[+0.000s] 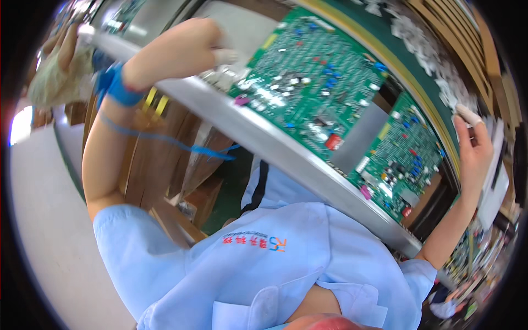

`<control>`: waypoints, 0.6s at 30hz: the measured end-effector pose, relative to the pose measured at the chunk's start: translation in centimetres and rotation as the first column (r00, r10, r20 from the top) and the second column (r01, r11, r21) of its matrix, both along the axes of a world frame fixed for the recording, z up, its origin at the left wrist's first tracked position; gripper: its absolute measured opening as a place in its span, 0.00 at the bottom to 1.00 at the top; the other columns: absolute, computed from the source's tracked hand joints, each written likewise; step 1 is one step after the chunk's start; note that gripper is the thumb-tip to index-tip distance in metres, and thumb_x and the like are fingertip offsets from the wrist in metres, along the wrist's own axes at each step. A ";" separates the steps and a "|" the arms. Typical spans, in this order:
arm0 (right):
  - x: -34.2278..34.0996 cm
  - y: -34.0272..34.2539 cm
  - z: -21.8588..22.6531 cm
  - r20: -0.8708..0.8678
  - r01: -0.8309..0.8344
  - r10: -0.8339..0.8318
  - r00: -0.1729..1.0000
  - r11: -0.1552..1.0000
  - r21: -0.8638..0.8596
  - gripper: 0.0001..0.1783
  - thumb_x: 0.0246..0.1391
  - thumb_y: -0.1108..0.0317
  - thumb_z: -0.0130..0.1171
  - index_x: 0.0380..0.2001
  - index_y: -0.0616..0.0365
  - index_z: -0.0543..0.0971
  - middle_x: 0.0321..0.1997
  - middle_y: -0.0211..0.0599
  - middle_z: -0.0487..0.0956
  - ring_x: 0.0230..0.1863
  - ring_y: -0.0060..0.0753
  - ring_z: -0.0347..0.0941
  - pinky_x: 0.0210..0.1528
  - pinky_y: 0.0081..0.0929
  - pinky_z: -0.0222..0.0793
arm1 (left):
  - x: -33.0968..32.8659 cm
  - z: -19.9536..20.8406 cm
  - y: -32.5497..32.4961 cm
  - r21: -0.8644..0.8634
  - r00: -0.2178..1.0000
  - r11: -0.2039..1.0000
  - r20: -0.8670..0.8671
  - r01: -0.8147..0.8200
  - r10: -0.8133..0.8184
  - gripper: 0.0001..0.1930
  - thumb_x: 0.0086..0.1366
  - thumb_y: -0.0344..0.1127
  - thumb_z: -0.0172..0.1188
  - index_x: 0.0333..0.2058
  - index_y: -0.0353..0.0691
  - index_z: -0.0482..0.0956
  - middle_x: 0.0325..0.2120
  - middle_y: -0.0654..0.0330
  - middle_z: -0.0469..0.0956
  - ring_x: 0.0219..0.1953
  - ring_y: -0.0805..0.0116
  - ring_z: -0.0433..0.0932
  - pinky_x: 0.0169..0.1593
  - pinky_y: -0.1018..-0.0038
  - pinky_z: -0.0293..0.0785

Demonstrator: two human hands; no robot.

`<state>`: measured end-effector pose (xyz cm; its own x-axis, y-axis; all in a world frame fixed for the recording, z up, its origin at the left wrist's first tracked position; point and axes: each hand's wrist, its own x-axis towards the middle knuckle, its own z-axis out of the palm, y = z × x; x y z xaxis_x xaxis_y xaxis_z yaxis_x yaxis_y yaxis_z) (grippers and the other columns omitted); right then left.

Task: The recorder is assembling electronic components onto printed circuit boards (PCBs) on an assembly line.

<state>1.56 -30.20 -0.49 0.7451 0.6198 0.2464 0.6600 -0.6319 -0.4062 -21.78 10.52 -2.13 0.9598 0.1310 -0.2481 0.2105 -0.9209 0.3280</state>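
Two green circuit boards lie side by side in a metal-railed line, a larger board (308, 107) and one farther right (410, 137), both packed with small components. My left hand (201, 47), with a blue wrist strap (125, 88), hovers by the larger board's left end. Its fingers are curled in, a white finger cot (225, 56) showing; motion blurs it and anything in its grip is hidden. Past the right board's far edge, my right hand (476, 140) has its fingertips drawn together, one in a white cot; what they pinch, if anything, is too small to name.
A grey metal rail (264, 132) runs along the near side, with a yellowish rail (410, 60) on the far side. White parts (407, 38) lie beyond it, near brown cardboard dividers (459, 49). Another person (60, 71) stands at far left. A blue cord (181, 144) hangs from my strap.
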 end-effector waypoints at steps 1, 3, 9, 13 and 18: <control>1.3 -3.3 0.2 -0.002 0.108 -0.109 0.994 0.990 0.089 0.13 0.57 0.68 0.62 0.45 0.56 0.83 0.33 0.22 0.81 0.26 0.10 0.63 0.30 0.12 0.59 | 0.7 1.1 -0.7 0.150 0.999 0.988 -0.026 -0.038 0.042 0.19 0.60 0.42 0.62 0.27 0.26 0.79 0.21 0.38 0.72 0.23 0.47 0.71 0.30 0.60 0.68; 3.3 -9.2 1.8 0.140 0.300 -0.308 0.941 0.951 0.072 0.14 0.57 0.65 0.63 0.45 0.54 0.83 0.29 0.24 0.80 0.26 0.12 0.64 0.30 0.14 0.61 | 1.0 0.7 -0.5 -0.081 0.988 0.990 0.095 -0.112 0.120 0.19 0.62 0.44 0.60 0.26 0.28 0.80 0.17 0.44 0.73 0.20 0.56 0.73 0.28 0.63 0.67; 9.2 -25.5 0.5 0.353 0.669 -0.648 0.675 0.739 0.076 0.19 0.53 0.58 0.64 0.48 0.48 0.80 0.35 0.40 0.82 0.36 0.39 0.79 0.41 0.35 0.72 | 2.7 1.3 -2.0 -0.372 0.938 0.895 0.139 -0.247 0.317 0.10 0.66 0.35 0.59 0.39 0.34 0.82 0.23 0.69 0.75 0.23 0.83 0.67 0.24 0.83 0.62; 8.3 -26.4 -0.6 0.224 0.589 -0.583 0.781 0.807 0.045 0.27 0.51 0.67 0.62 0.57 0.50 0.73 0.57 0.44 0.74 0.55 0.46 0.72 0.56 0.35 0.67 | 5.0 1.3 -7.7 -0.477 0.963 0.869 0.143 -0.135 0.228 0.09 0.65 0.32 0.59 0.40 0.34 0.82 0.25 0.67 0.76 0.23 0.83 0.67 0.25 0.84 0.62; 12.9 -26.7 -3.3 0.239 0.534 -0.524 0.817 0.845 0.027 0.24 0.53 0.71 0.57 0.56 0.53 0.73 0.56 0.49 0.74 0.56 0.54 0.70 0.56 0.38 0.67 | 8.0 2.7 -12.8 -0.426 0.976 0.904 0.208 0.036 0.059 0.08 0.62 0.30 0.61 0.39 0.34 0.82 0.24 0.64 0.76 0.24 0.81 0.67 0.28 0.80 0.62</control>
<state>14.49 -56.86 -3.78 0.8868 0.1590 0.4340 0.2896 -0.9229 -0.2537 -13.78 -2.27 0.59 0.9948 0.0698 -0.0744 0.1020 -0.6810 0.7251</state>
